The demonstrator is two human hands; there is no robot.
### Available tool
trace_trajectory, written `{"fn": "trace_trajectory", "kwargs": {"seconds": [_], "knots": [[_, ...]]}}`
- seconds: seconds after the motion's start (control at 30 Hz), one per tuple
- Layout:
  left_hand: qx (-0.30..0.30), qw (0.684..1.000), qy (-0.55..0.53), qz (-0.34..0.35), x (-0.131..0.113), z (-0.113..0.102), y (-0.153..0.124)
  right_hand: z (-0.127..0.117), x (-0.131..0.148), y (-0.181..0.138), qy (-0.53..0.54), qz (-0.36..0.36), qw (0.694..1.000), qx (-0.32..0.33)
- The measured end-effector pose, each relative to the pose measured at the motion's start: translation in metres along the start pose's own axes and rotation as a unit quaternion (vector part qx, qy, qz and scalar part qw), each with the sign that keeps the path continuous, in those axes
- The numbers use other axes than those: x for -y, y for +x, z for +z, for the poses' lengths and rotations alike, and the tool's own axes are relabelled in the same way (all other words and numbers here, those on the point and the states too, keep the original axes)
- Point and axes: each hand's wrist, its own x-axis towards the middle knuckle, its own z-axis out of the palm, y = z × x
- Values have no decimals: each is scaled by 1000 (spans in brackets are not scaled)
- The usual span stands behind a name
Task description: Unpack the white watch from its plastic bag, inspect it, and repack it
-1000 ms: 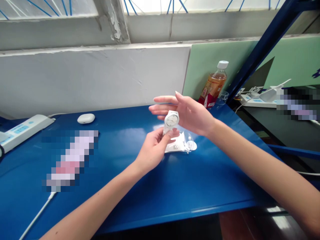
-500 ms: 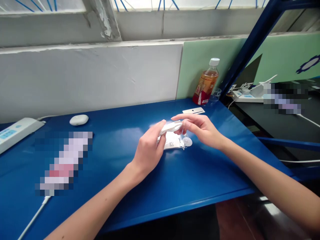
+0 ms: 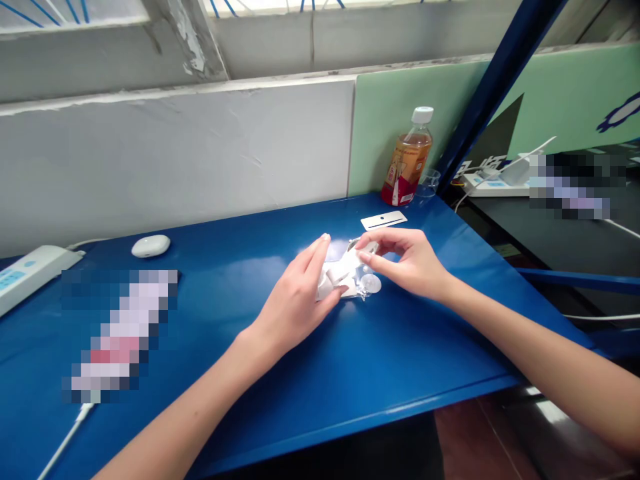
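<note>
My left hand curves around one end of a white folded piece, its thumb below and its fingers stretched above. My right hand pinches the far end of that white piece between thumb and forefinger. What kind of thing it is, I cannot tell. Just beneath, on the blue tabletop, lies a small white item partly hidden by the hands. A clear round disc, like a suction cup, sits beside it below my right fingers.
A white card with a dark line lies behind my right hand. Further back stand a drink bottle and a clear cup-like piece. To the left are a white earbud case, a blurred-out phone on a cable, and a power strip.
My right hand has closed from spread fingers into a pinch on the white piece. The piece now stretches out between both hands, and my left thumb has moved away from its fingers.
</note>
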Motion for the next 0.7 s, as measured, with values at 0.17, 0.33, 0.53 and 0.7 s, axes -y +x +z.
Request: {"fn": "trace_trajectory", "kwargs": {"seconds": [0.17,0.33,0.53,0.7], "knots": [[178,984,12,-6,14,-12,5,-14,-10,6,-92,-3,995,-27],[182,982,-29,-39,18,-9,3,-21,-13,9,-152,4,988,-16],[123,988,-66,-64,24,-4,-9,-21,-22,11,-158,76,984,3],[88,992,-58,-62,27,-4,-15,-13,-26,8,-55,139,987,65]]}}
